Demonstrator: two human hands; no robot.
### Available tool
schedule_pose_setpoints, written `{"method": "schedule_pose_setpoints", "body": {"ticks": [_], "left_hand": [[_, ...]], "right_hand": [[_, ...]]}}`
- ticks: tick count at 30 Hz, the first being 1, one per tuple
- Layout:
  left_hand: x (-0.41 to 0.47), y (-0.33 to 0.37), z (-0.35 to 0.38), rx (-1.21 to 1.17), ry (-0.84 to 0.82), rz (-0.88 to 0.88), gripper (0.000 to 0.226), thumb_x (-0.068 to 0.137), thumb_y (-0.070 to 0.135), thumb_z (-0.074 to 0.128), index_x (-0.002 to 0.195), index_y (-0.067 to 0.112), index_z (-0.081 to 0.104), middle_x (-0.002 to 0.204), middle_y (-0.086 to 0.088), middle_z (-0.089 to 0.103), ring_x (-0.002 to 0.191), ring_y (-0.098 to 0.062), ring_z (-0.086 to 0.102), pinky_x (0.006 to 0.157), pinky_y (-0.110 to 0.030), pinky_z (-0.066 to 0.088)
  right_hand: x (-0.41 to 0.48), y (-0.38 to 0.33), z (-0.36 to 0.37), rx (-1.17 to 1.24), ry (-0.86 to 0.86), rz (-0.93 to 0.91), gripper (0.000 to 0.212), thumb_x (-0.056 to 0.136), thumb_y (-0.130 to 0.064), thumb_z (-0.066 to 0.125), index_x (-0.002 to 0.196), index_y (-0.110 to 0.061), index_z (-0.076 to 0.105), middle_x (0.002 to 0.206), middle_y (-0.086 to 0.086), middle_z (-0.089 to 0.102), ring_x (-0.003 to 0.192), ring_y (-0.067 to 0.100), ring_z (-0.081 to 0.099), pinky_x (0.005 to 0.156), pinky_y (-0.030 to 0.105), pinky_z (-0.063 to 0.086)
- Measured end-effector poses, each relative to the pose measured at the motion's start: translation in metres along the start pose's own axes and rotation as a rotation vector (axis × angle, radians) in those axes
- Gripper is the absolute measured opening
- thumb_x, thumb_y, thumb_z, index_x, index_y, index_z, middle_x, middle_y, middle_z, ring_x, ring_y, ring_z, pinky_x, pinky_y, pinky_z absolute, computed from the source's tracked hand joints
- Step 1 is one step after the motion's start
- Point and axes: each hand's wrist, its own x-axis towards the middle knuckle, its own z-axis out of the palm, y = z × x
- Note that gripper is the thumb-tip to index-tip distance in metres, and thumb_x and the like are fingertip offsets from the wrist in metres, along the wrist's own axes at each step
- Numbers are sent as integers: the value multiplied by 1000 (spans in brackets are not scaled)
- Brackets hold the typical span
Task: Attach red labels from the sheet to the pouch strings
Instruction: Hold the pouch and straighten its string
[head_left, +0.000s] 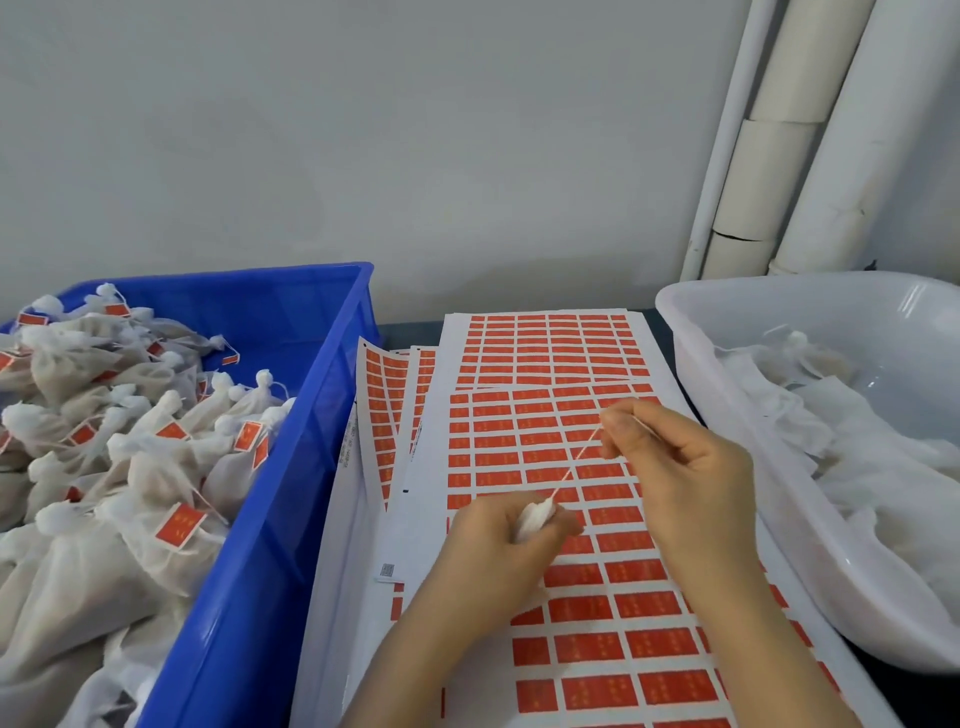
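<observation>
Pouch (531, 519), one, gripped by left hand (493, 545), its one string (576, 465) pinched by right hand (685, 478).

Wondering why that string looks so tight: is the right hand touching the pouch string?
Touching. The head view shows the right hand pinching the pouch string at its upper end, pulled taut from the pouch the left hand grips.

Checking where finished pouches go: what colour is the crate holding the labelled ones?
The crate is blue, shown best in the head view.
</observation>
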Motion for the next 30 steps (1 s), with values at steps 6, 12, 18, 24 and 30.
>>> {"method": "schedule_pose_setpoints", "body": {"ticks": [6, 12, 18, 24, 30], "left_hand": [[-7, -4, 1, 84, 139, 187, 35, 64, 79, 36, 98, 72, 39, 87, 40, 56, 85, 8, 60, 75, -13, 52], [-7, -8, 6, 126, 126, 286, 46, 76, 70, 18, 74, 38, 49, 84, 32, 58, 82, 8, 58, 65, -3, 45], [-6, -18, 8, 230, 52, 288, 36, 84, 60, 19, 73, 38, 45, 73, 24, 56, 78, 1, 58, 65, -6, 45], [-9, -13, 8, 402, 127, 302, 19, 94, 54, 27, 91, 43, 42, 98, 31, 45, 100, 3, 46, 99, -22, 39], [-15, 12, -7, -319, 352, 116, 59, 88, 62, 40, 57, 22, 69, 50, 10, 54, 49, -5, 52, 50, -10, 42]], "right_hand": [[-4, -3, 7, 40, -44, 2, 13, 70, -56, 53, 76, -47, 61, 82, -39, 62, 88, -12, 59, 61, -1, 43], [-2, 2, 7, -12, -14, -9, 15, 73, -56, 51, 76, -43, 59, 84, -39, 60, 86, -5, 61, 68, 15, 47], [-2, 1, 7, -58, 22, -36, 12, 74, -51, 49, 72, -39, 54, 73, -35, 57, 79, 0, 60, 67, 13, 41], [-4, -3, 8, -26, 0, -55, 13, 75, -51, 51, 74, -39, 55, 77, -35, 61, 86, -5, 59, 65, 7, 42], [-19, -12, 19, -3, -111, -263, 5, 84, -38, 57, 82, -42, 57, 91, -27, 63, 87, -7, 60, 69, 2, 44]]}}
